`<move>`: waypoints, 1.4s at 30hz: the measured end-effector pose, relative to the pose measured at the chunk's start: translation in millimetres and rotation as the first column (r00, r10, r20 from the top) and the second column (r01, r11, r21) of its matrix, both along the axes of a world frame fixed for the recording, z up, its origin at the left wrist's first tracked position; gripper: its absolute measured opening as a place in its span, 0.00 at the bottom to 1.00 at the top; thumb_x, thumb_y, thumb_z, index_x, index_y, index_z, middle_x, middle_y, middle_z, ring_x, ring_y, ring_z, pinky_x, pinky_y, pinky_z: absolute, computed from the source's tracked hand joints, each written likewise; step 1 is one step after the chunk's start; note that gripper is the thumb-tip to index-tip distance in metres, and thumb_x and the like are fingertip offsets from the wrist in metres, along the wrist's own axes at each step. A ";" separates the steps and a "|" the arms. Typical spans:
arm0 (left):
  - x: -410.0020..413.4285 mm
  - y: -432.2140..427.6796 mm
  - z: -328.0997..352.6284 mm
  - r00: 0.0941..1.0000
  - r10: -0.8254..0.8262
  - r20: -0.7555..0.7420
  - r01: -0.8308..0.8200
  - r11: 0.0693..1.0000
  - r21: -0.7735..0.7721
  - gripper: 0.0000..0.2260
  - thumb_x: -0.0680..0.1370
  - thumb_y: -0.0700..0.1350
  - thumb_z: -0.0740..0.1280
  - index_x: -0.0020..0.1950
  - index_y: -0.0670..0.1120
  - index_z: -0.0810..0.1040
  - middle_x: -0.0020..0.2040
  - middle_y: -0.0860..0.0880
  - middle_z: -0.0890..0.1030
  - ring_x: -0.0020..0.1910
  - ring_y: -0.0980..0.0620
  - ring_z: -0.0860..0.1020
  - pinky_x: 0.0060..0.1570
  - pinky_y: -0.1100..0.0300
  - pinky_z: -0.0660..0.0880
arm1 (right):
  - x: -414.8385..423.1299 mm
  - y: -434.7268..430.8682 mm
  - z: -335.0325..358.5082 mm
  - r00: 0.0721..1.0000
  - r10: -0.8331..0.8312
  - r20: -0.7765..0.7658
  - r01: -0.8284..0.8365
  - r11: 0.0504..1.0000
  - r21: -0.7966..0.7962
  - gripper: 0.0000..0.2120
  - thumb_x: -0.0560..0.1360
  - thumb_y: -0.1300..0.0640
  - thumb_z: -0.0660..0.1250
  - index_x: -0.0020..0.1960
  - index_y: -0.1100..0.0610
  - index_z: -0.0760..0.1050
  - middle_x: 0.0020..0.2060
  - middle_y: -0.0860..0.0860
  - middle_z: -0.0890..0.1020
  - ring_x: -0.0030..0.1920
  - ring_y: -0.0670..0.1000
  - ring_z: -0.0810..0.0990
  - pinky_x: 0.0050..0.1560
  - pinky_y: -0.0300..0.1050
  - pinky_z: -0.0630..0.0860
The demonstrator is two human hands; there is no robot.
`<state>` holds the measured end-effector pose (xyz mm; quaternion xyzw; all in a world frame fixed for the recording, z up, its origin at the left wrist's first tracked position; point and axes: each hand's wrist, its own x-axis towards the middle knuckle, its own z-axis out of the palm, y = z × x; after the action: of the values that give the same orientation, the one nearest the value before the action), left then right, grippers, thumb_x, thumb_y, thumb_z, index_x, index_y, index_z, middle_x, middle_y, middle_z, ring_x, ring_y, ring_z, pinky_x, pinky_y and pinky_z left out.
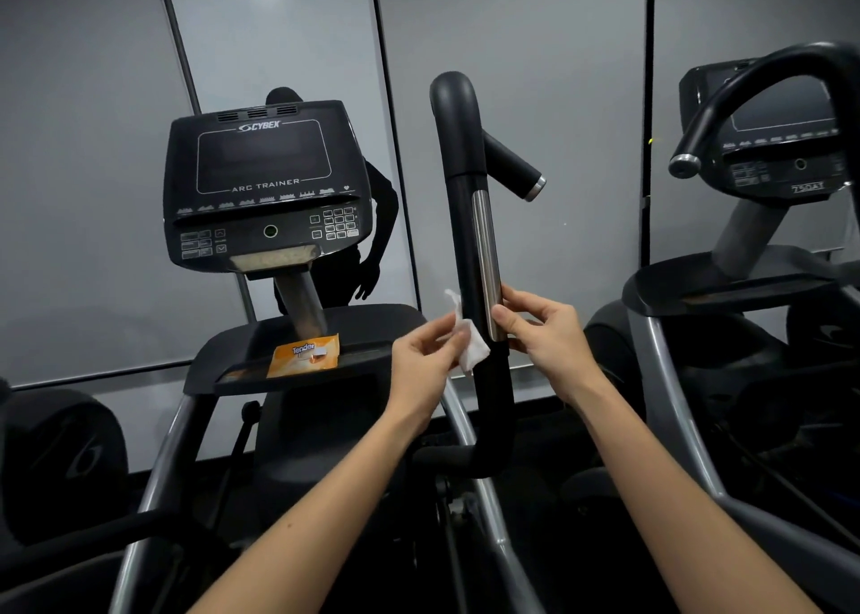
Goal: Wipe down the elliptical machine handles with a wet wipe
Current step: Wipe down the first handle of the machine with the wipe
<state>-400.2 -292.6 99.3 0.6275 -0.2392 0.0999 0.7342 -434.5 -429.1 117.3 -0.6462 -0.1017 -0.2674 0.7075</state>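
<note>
The left hand [426, 350] pinches a white wet wipe [470, 346] between thumb and fingertips, holding it against the left side of the upright handle [470, 241]; the right hand [542, 327] has its thumb and fingers lightly closed on the handle's opposite side, at the lower end of the metal sensor strip [486, 264], seemingly to steady it; both forearms reach up and forward from the bottom of the view, wrists slightly raised. The step in hand looks like the wiping of this handle, at about mid-height; the next move probably calls for wrapping the wipe around the bar and sliding it along the grip, towards the curved top and the side stub [514, 166]. An orange wipe packet [305, 360] lies on the machine's tray [242, 371] below the console [265, 185], well apart from the hands.
</note>
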 end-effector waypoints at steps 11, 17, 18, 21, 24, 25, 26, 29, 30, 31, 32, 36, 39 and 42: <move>20.4 -21.0 52.6 0.999 -0.047 -0.012 0.046 0.996 -0.075 0.14 0.81 0.41 0.59 0.66 0.42 0.72 0.51 0.48 0.81 0.47 0.54 0.80 0.51 0.57 0.77 | 2.3 -0.6 -1.4 1.000 0.030 -0.007 -0.030 0.999 0.043 0.18 0.75 0.66 0.66 0.64 0.62 0.73 0.42 0.48 0.81 0.40 0.46 0.81 0.44 0.37 0.80; 18.0 -7.8 -3.9 0.952 -0.246 -0.185 0.241 0.969 -0.048 0.11 0.81 0.43 0.58 0.59 0.45 0.78 0.50 0.47 0.84 0.46 0.51 0.82 0.46 0.59 0.79 | 3.7 -1.5 -2.4 0.999 0.033 0.019 -0.033 0.999 0.036 0.18 0.75 0.66 0.65 0.64 0.61 0.73 0.43 0.49 0.82 0.39 0.44 0.82 0.45 0.37 0.81; 17.2 -5.5 -10.0 0.950 -0.250 -0.188 0.246 0.968 -0.042 0.11 0.80 0.43 0.59 0.59 0.45 0.78 0.50 0.46 0.84 0.48 0.51 0.82 0.48 0.58 0.79 | 4.1 -1.2 -2.5 0.999 0.029 0.021 -0.030 0.999 0.038 0.18 0.75 0.66 0.66 0.64 0.61 0.73 0.42 0.49 0.82 0.38 0.44 0.83 0.45 0.37 0.81; 12.1 0.5 -22.5 0.956 -0.217 -0.196 0.203 0.975 -0.090 0.12 0.76 0.41 0.65 0.60 0.43 0.77 0.50 0.47 0.83 0.47 0.53 0.82 0.44 0.61 0.79 | 6.3 -0.2 -4.5 1.000 0.009 0.021 -0.010 0.999 0.044 0.18 0.75 0.65 0.66 0.64 0.61 0.73 0.39 0.52 0.81 0.38 0.47 0.82 0.45 0.37 0.80; 5.0 1.0 -23.7 0.985 -0.100 -0.141 0.090 0.993 -0.076 0.09 0.73 0.38 0.70 0.51 0.47 0.79 0.49 0.48 0.83 0.46 0.56 0.82 0.41 0.66 0.77 | 6.9 0.0 -4.9 1.000 -0.007 0.018 0.007 1.000 0.029 0.18 0.75 0.64 0.66 0.64 0.60 0.73 0.38 0.55 0.78 0.40 0.50 0.79 0.43 0.36 0.79; 1.8 0.2 -20.5 0.995 -0.044 -0.088 0.039 0.998 -0.054 0.09 0.72 0.37 0.71 0.49 0.47 0.79 0.48 0.48 0.82 0.45 0.56 0.81 0.40 0.68 0.77 | 6.9 0.3 -4.7 1.000 -0.008 0.019 0.008 1.000 0.030 0.18 0.75 0.64 0.66 0.65 0.60 0.73 0.38 0.55 0.77 0.40 0.49 0.78 0.42 0.36 0.79; -0.2 -1.1 -16.9 1.000 0.013 -0.022 -0.013 1.000 -0.026 0.08 0.71 0.37 0.71 0.48 0.47 0.78 0.46 0.49 0.82 0.44 0.56 0.81 0.40 0.69 0.76 | 6.0 0.2 -5.3 1.000 -0.003 0.022 0.003 0.999 0.035 0.18 0.75 0.63 0.66 0.65 0.59 0.73 0.37 0.53 0.77 0.39 0.47 0.78 0.41 0.34 0.79; -1.8 -4.9 -8.1 0.986 0.115 0.119 -0.121 0.992 0.041 0.07 0.70 0.39 0.74 0.43 0.47 0.77 0.41 0.50 0.80 0.41 0.55 0.78 0.42 0.66 0.76 | 2.5 -1.6 -11.7 1.000 0.017 0.009 -0.017 0.997 0.081 0.16 0.76 0.61 0.65 0.64 0.56 0.74 0.40 0.49 0.81 0.38 0.42 0.80 0.41 0.32 0.78; -2.8 -6.1 -8.5 0.981 0.131 0.141 -0.142 0.987 0.070 0.07 0.70 0.40 0.74 0.42 0.47 0.77 0.41 0.49 0.79 0.41 0.54 0.77 0.44 0.63 0.76 | 0.0 -3.1 -16.1 1.000 0.015 0.004 -0.015 0.995 0.095 0.14 0.76 0.60 0.65 0.62 0.56 0.75 0.41 0.50 0.82 0.41 0.43 0.80 0.43 0.33 0.78; -4.1 -7.3 -11.1 0.979 0.134 0.152 -0.149 0.985 0.092 0.07 0.70 0.42 0.74 0.41 0.47 0.77 0.41 0.47 0.79 0.41 0.53 0.77 0.46 0.59 0.76 | -2.1 -5.3 -21.6 1.000 0.006 0.007 -0.007 0.995 0.101 0.12 0.76 0.60 0.65 0.58 0.57 0.77 0.43 0.50 0.82 0.43 0.44 0.80 0.45 0.34 0.79; -5.7 -7.9 -16.2 0.977 0.139 0.165 -0.159 0.980 0.117 0.06 0.69 0.43 0.75 0.40 0.48 0.78 0.42 0.44 0.79 0.41 0.51 0.77 0.47 0.55 0.76 | -4.4 -6.9 -28.1 1.000 -0.006 0.016 0.005 0.995 0.099 0.08 0.75 0.61 0.67 0.54 0.56 0.79 0.43 0.49 0.83 0.44 0.44 0.80 0.46 0.35 0.79; -18.3 -7.3 -36.7 0.971 0.090 0.219 -0.130 0.976 0.174 0.02 0.74 0.44 0.70 0.45 0.49 0.83 0.45 0.42 0.78 0.43 0.45 0.79 0.50 0.50 0.78 | -14.2 -7.6 -46.5 1.000 0.007 0.020 -0.007 1.000 0.002 0.06 0.68 0.63 0.73 0.43 0.56 0.80 0.51 0.49 0.82 0.48 0.42 0.82 0.49 0.35 0.77; -25.3 -6.4 -35.7 0.985 0.008 0.173 -0.036 0.987 0.156 0.08 0.79 0.41 0.63 0.49 0.48 0.81 0.45 0.41 0.80 0.43 0.48 0.81 0.47 0.54 0.79 | -15.7 -9.3 -48.2 0.997 -0.069 0.031 0.072 0.993 -0.098 0.08 0.67 0.65 0.74 0.43 0.56 0.80 0.52 0.50 0.82 0.49 0.44 0.82 0.53 0.38 0.78; -23.2 -2.5 -25.0 0.988 0.009 0.155 -0.027 0.993 0.113 0.08 0.78 0.36 0.61 0.49 0.45 0.78 0.40 0.46 0.81 0.37 0.57 0.80 0.40 0.63 0.78 | -13.6 -10.7 -55.2 0.984 -0.176 0.038 0.179 0.980 -0.089 0.08 0.68 0.65 0.73 0.39 0.53 0.81 0.46 0.54 0.82 0.44 0.46 0.82 0.49 0.39 0.78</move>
<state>-423.3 -295.1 74.3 0.6610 -0.2951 0.1408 0.6754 -448.0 -439.8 62.1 -0.6805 -0.0663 -0.3340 0.6488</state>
